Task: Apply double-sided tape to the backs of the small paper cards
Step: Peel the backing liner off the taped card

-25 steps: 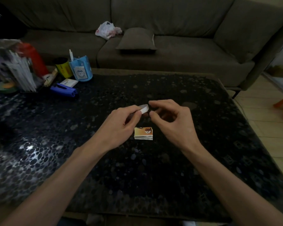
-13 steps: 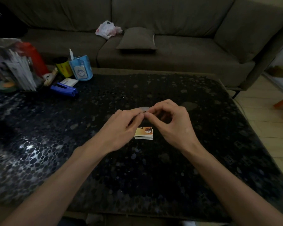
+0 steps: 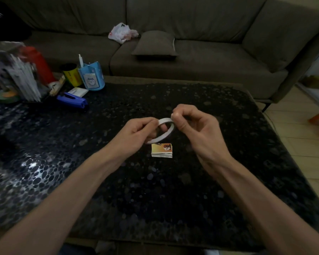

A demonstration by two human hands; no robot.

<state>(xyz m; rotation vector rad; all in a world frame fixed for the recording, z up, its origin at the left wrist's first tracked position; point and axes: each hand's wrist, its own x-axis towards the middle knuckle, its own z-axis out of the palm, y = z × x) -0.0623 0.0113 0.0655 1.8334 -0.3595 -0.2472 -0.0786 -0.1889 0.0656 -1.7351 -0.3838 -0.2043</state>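
- The room is dim; the whole frame looks murky, slightly grainy and muted in colour.
- The brightest area is the tiled floor at the right edge, and light enters from that side.
- The dark glossy table shows pale patches of glare on its near-left part.
- The white tape roll and the cards stand out against the dark top.
- The left hand and right hand are evenly lit and fairly sharp.
- The red bottle and the clutter around it at far left are smeared with blur.
- The wide lens bows the sofa and stretches the forearms toward the bottom corners.
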